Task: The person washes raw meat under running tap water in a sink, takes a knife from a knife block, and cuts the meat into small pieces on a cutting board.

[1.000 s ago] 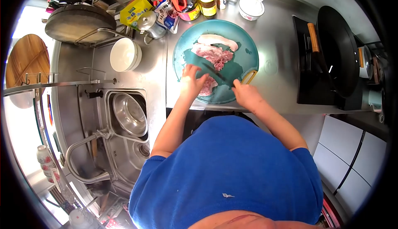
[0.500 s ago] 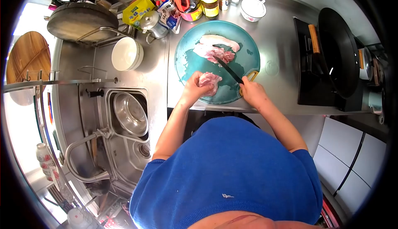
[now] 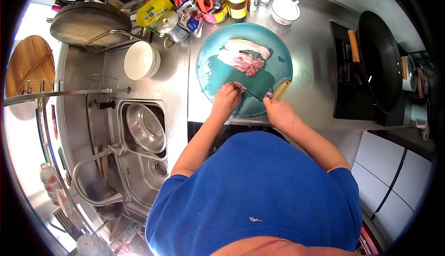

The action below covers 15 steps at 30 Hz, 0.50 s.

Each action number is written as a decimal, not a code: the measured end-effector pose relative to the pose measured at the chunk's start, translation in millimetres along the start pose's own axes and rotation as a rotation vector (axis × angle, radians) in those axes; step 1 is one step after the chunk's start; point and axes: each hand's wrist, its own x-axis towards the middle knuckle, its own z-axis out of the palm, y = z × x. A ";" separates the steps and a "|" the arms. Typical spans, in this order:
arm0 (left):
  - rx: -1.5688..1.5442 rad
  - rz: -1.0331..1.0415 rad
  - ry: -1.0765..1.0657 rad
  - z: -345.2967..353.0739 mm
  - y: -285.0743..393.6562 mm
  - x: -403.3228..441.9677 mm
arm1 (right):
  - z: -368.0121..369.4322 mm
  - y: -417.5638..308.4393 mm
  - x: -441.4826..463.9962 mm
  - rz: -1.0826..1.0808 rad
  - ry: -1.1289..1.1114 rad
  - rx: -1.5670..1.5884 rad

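Observation:
A round teal cutting board (image 3: 211,54) with a yellow handle lies on the counter. My left hand (image 3: 226,101) is closed on a piece of raw meat (image 3: 239,85) at the board's near part, its fingers covering most of it. In my right hand (image 3: 280,113) is a knife (image 3: 254,94), its dark blade angled left toward the meat under my left fingers. A small pink scrap (image 3: 269,94) shows beside my right fingertips. Farther back on the board rest a pale strip of fatty meat (image 3: 248,46) and a larger pink piece (image 3: 245,63).
Behind the board stand sauce bottles (image 3: 236,1), seasoning bags and a white bowl (image 3: 285,11). A cream bowl (image 3: 141,60) is at left, above a sink with a metal basin (image 3: 146,128). A black wok (image 3: 378,61) sits on the stove at right.
My left hand has shifted slightly right, bringing its meat down onto the board. The knife has come off the larger piece and swung toward my left fingers.

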 end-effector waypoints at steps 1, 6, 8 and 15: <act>0.013 0.001 -0.015 -1.5 1.8 1.5 | -0.3 1.0 -2.8 -0.013 0.000 -0.005; 0.039 -0.032 0.022 -1.5 10.0 2.6 | -12.7 0.1 -14.6 -0.001 -0.062 0.059; 0.038 -0.043 0.034 0.3 8.9 3.5 | -13.3 -1.1 -4.6 0.019 -0.088 0.074; 0.002 -0.125 -0.022 2.0 4.4 -3.9 | 3.7 -37.1 93.4 -0.083 0.051 0.139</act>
